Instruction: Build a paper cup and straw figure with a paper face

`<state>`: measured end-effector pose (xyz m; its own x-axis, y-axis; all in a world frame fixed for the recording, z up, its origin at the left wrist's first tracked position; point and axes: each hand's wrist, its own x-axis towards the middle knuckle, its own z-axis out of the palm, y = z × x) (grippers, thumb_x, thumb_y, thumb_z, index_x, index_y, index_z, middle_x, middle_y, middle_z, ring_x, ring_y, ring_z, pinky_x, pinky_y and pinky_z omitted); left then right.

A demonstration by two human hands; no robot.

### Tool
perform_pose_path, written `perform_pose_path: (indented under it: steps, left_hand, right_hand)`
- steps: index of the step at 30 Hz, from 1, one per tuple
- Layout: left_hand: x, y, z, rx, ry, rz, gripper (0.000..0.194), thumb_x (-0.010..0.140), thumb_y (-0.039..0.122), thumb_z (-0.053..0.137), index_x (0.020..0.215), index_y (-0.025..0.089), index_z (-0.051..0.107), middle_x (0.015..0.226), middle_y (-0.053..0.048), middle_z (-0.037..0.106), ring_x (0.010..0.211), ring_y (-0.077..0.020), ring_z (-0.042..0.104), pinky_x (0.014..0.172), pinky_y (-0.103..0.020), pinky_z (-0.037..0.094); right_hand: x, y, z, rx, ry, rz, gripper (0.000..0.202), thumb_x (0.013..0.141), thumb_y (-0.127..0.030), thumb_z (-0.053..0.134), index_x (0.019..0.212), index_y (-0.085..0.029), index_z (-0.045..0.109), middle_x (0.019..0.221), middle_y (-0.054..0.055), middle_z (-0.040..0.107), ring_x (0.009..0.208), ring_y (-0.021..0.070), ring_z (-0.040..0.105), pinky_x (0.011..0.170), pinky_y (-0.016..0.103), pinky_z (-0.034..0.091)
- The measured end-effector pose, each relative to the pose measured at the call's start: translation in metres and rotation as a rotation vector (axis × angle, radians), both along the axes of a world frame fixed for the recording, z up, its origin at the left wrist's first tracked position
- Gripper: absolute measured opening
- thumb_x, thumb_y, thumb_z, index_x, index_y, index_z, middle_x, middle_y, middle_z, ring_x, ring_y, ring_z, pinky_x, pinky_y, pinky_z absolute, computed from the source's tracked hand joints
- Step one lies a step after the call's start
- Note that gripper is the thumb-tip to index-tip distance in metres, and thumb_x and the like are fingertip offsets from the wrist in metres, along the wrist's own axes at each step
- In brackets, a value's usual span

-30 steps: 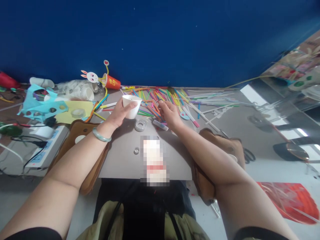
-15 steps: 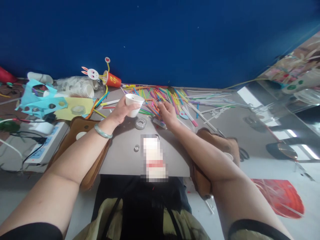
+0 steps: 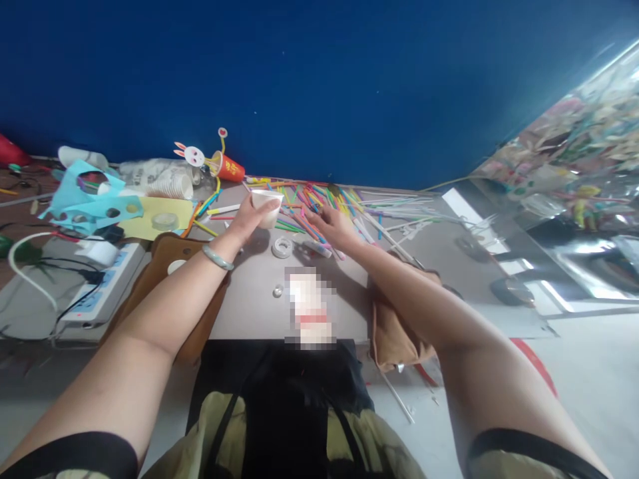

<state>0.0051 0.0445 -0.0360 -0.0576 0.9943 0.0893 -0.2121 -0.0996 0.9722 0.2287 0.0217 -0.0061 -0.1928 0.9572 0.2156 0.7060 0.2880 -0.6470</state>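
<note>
My left hand [image 3: 252, 218] is wrapped round a white paper cup [image 3: 268, 211], held above the table with its mouth up. Just to the right, my right hand [image 3: 335, 227] reaches over a spread of colourful straws [image 3: 299, 193], fingers stretched out and apart. I see nothing held in it, and whether its fingertips touch the straws I cannot tell. Below the cup lies a roll of clear tape [image 3: 282, 248]. A small white tube-like item [image 3: 319, 249] sits beneath my right hand.
A red cup with a paper rabbit head [image 3: 229, 166] lies by the blue wall. Stacked paper cups [image 3: 172, 185], cut blue felt [image 3: 82, 196] and a power strip [image 3: 104, 283] are on the left. A pixelated oblong [image 3: 310, 309] and a small round piece [image 3: 278, 291] lie in front.
My right hand has gone from closed fingers to stretched fingers over the straws. My left hand still holds the cup. The whole view has turned a little to the right.
</note>
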Motion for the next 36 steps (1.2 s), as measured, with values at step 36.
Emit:
perform_pose_path:
  steps: [36]
  left_hand:
    - [0.004, -0.003, 0.009, -0.039, -0.077, -0.018, 0.047, 0.048, 0.030, 0.082, 0.091, 0.018, 0.065, 0.081, -0.001, 0.068, 0.070, -0.0156, 0.062, 0.057, -0.024, 0.048]
  right_hand:
    - [0.000, -0.249, -0.075, 0.277, -0.261, -0.204, 0.051, 0.071, -0.061, 0.079, 0.084, -0.023, 0.048, 0.123, 0.013, 0.062, 0.106, 0.0306, 0.058, 0.088, 0.044, 0.045]
